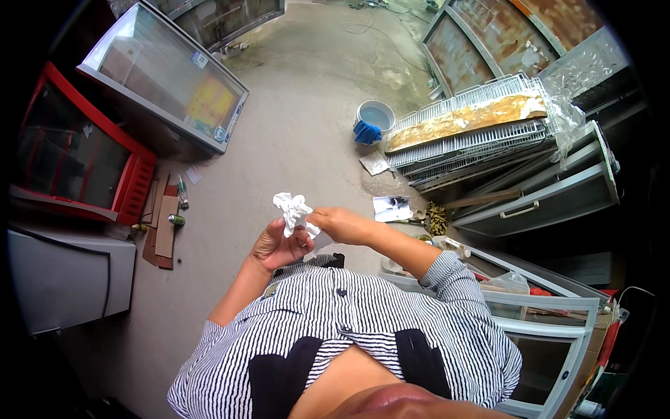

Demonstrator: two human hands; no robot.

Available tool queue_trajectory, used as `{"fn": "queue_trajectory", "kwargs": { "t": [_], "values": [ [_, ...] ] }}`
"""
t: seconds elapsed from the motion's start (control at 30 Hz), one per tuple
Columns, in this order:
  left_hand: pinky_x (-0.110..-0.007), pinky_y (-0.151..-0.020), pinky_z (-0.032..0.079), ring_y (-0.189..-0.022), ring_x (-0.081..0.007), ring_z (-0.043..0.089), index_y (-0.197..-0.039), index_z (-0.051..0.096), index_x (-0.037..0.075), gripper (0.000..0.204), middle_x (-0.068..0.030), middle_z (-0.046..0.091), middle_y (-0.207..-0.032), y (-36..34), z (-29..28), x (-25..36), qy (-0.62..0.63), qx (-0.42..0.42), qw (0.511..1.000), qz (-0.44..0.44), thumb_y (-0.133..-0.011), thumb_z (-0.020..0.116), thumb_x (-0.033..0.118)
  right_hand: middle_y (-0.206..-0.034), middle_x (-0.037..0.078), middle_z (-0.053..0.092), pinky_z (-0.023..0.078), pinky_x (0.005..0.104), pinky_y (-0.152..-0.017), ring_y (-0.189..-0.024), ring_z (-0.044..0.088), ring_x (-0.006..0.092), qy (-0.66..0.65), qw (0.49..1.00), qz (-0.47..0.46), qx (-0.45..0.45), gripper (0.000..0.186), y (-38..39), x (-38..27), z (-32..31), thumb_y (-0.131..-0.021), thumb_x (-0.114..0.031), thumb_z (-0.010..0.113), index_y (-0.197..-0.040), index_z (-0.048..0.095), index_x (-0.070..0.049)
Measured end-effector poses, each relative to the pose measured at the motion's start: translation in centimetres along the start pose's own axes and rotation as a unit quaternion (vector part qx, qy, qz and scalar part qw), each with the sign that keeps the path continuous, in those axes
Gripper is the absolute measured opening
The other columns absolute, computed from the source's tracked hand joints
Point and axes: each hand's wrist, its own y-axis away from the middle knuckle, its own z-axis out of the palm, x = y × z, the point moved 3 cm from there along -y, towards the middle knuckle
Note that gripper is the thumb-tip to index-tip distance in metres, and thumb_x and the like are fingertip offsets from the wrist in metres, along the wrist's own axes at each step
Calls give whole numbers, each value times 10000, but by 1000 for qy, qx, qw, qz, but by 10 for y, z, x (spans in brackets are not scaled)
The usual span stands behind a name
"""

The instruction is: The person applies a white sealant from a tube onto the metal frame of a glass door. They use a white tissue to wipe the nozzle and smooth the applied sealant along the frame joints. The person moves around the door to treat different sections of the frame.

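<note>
A crumpled white tissue or sheet of paper [291, 209] is held in front of my body, between both hands. My left hand [278, 246] is turned palm up, with its fingers curled around the lower side of the crumpled sheet. From the right, my right hand [340, 225] closes on the sheet's other edge, its fingertips partly hidden behind the back of the hand. I cannot tell for certain whether the sheet is tissue or thin paper.
Ahead stands a white bucket [392, 114] of water, a blue cloth [366, 133] over its rim. Wire racks [453, 160] bearing a rusty panel [467, 120] lie to the right. At left are a red-framed cooler [129, 185], a glass-doored cabinet [157, 77] and cardboard strips [165, 227].
</note>
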Motion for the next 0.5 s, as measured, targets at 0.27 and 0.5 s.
{"fn": "queue_trajectory", "kwargs": {
  "t": [0.27, 0.5],
  "values": [
    [-374, -861, 466, -841, -165, 656, -1052, 604, 78, 280, -58, 677, -969, -189, 63, 121, 51, 29, 994, -88, -815, 717, 175, -799, 109, 565, 490, 399, -614, -724, 603, 306, 108, 990, 36, 81, 320, -61, 130, -141, -711, 1, 609, -1029, 575, -23],
    [-358, -857, 455, -756, -89, 615, -1042, 597, 56, 270, 10, 664, -931, -363, 93, 202, 125, 69, 987, -78, -818, 712, 153, -759, 88, 573, 501, 357, -592, -696, 620, 265, 192, 972, 20, 136, 327, -97, 266, -265, -714, -34, 640, -1036, 580, -30]
  ]
}}
